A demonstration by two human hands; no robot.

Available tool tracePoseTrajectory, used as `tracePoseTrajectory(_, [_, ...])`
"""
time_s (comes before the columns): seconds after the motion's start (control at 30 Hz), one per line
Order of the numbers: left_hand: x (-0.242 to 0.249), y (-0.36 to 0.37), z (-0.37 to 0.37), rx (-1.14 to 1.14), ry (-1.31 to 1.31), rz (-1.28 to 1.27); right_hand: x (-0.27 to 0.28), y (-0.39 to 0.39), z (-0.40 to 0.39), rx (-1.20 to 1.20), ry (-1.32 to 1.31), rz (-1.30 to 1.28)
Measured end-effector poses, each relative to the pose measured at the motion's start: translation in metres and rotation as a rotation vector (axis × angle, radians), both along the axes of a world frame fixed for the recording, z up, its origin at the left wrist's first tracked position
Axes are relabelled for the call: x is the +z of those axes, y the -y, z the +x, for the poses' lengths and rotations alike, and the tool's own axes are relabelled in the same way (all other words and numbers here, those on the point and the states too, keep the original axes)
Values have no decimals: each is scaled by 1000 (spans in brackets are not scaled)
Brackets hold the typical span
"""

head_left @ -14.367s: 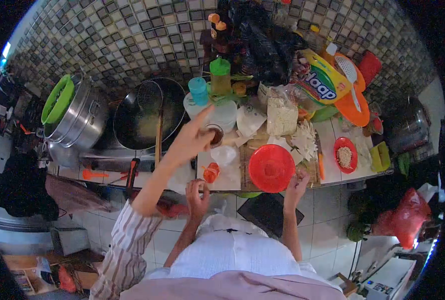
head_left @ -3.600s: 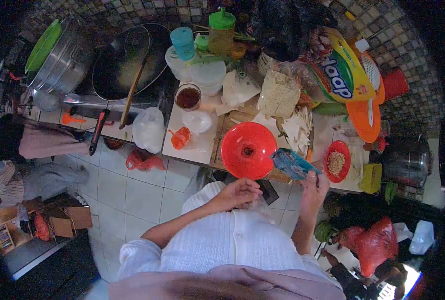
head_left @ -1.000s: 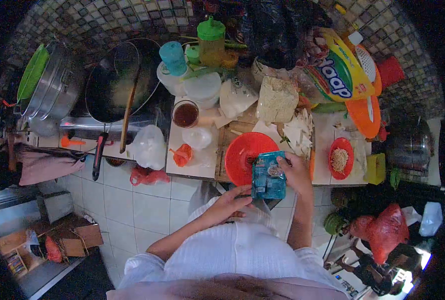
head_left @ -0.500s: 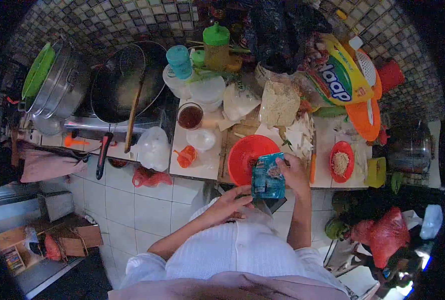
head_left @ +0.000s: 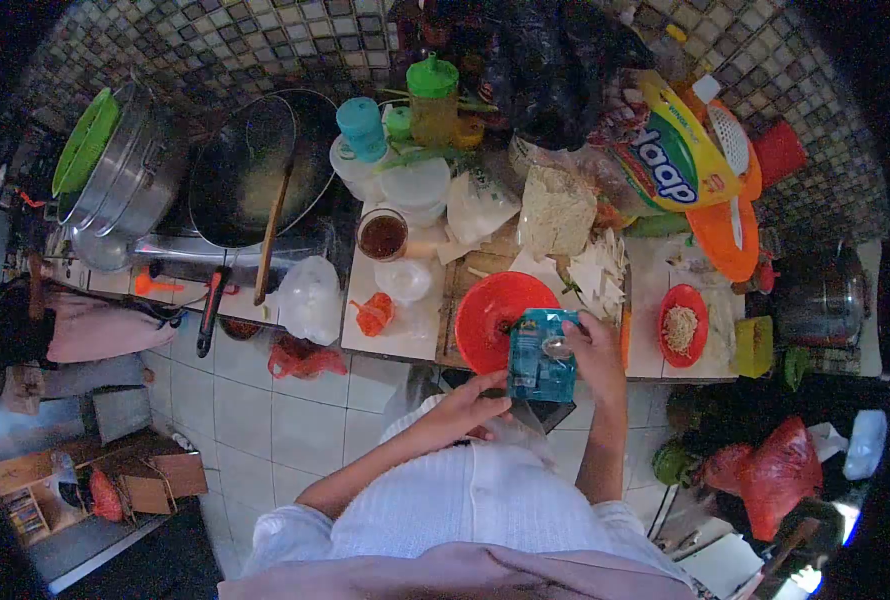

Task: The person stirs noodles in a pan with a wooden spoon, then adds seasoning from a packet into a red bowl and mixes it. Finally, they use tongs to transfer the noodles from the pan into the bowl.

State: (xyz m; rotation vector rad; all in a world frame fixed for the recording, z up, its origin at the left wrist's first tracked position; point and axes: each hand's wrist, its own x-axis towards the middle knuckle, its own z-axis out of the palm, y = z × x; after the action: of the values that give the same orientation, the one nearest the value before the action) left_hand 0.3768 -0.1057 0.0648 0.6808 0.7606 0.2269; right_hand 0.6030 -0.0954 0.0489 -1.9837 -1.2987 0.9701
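A blue pouch (head_left: 540, 372) with a pale picture on its front is held upright above the near edge of the counter. My right hand (head_left: 601, 352) grips its right side, the thumb lying over the front. My left hand (head_left: 460, 410) is at the pouch's lower left edge, fingertips and thumb closed against it; some of its fingers are hidden. Just behind the pouch sits a red bowl (head_left: 495, 305), partly covered by it, with some dark bits inside. A wooden cutting board (head_left: 450, 335) shows under the bowl.
A large wok (head_left: 240, 190) with a wooden-handled ladle is on the stove at left. Right of the board, a red dish (head_left: 682, 350) holds pale shreds. Behind stand a glass of brown liquid (head_left: 382, 236), a green-capped bottle (head_left: 433, 105) and a yellow packet (head_left: 680, 150).
The pouch and my right hand have shifted slightly right, and the pouch stands a little straighter. My left hand has stayed beside its edge. At far left, a person in dark and pink clothing has moved.
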Motion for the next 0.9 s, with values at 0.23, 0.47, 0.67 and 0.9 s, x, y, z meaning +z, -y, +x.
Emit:
tracePoseTrajectory(0.23, [4, 5, 6, -87, 42, 394, 29, 36, 6, -191, -265, 104])
tracePoseTrajectory(0.47, [-9, 10, -3, -106, -29, 495, 21, 51, 29, -501, -381, 488])
tracePoseTrajectory(0.67, [-5, 10, -1, -82, -69, 446, -3, 21, 78, -851, -244, 722])
tracePoseTrajectory(0.9, [1, 22, 5, 42, -56, 459, -78, -22, 115, -747, 423, 773])
